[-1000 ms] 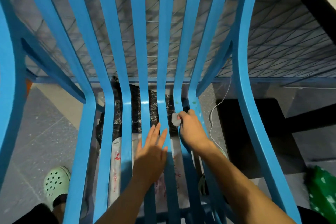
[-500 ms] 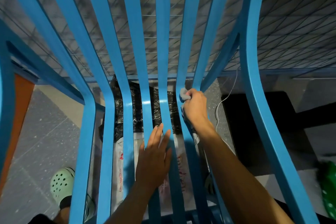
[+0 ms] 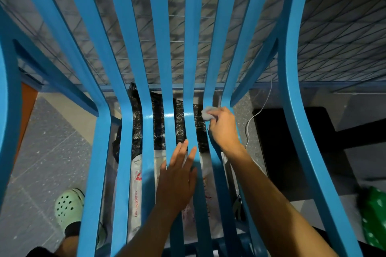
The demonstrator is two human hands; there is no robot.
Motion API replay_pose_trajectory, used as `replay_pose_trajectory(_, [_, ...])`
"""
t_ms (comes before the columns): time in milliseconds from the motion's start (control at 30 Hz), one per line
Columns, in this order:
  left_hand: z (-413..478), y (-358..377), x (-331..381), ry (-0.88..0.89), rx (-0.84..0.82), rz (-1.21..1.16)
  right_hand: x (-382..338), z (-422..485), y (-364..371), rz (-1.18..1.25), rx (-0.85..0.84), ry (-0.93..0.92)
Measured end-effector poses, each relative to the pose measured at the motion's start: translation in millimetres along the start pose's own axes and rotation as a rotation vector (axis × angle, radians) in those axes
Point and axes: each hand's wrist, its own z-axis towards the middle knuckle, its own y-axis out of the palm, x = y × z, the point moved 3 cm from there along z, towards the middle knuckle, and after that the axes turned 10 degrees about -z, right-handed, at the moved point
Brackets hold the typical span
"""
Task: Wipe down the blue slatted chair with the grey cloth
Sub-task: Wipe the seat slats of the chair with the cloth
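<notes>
Right hand (image 3: 223, 129) pinched one grey cloth (image 3: 207, 114) against the blue slatted chair (image 3: 158, 48). Left hand (image 3: 177, 183) lay flat, fingers straight, holding nothing. Red print on white bag (image 3: 136, 194) was unreadable.

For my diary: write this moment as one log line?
right hand: grips grey cloth on blue chair slat | left hand: flat on seat slats

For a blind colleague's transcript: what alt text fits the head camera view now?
A person's right hand holds a small grey cloth against a slat at the bend of a blue slatted chair, while the left hand rests flat on the seat slats. Plastic bags lie beneath the seat, and a green clog stands on the grey floor.
</notes>
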Motion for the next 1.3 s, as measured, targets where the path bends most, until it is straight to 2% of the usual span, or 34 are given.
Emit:
replay_pose_trajectory(133, [1.8,-0.6,-0.2,0.01,0.009,-0.021,3.8,-6.9,-21.0,0.038,-0.161,0.09])
replay_pose_trajectory(300, [0.0,0.2,0.0,0.015,0.023,-0.033,-27.7,16.4,-49.6,-0.019,0.08,-0.114])
replay_pose_trajectory(400, [-0.6,1.3,0.1,0.016,0.015,-0.039,-30.3,18.3,-17.2,-0.041,0.044,-0.147])
replay_pose_trajectory(533, [0.8,1.2,-1.0,0.01,0.015,-0.035,-20.9,12.0,9.9,-0.029,0.0,-0.085])
replay_pose_trajectory(700, [-0.5,0.7,-0.8,0.017,0.032,-0.052,-8.4,-9.0,5.1,-0.035,-0.036,0.015])
replay_pose_trajectory(833, [0.0,1.3,-0.4,0.007,0.026,-0.054,3.3,-53.3,-3.0,0.003,-0.059,-0.004])
replay_pose_trajectory(1000, [-0.2,0.3,0.0,0.002,0.032,-0.064,15.5,-98.3,-0.6,0.092,-0.012,-0.001])
replay_pose_trajectory(1167, [0.3,-2.6,3.7,0.0,0.031,-0.065,4.9,-51.0,-3.5,0.136,-0.031,-0.008])
replay_pose_trajectory(1300, [-0.2,-0.3,2.5,0.014,0.01,-0.057,-7.5,4.4,0.9,0.02,0.01,-0.052])
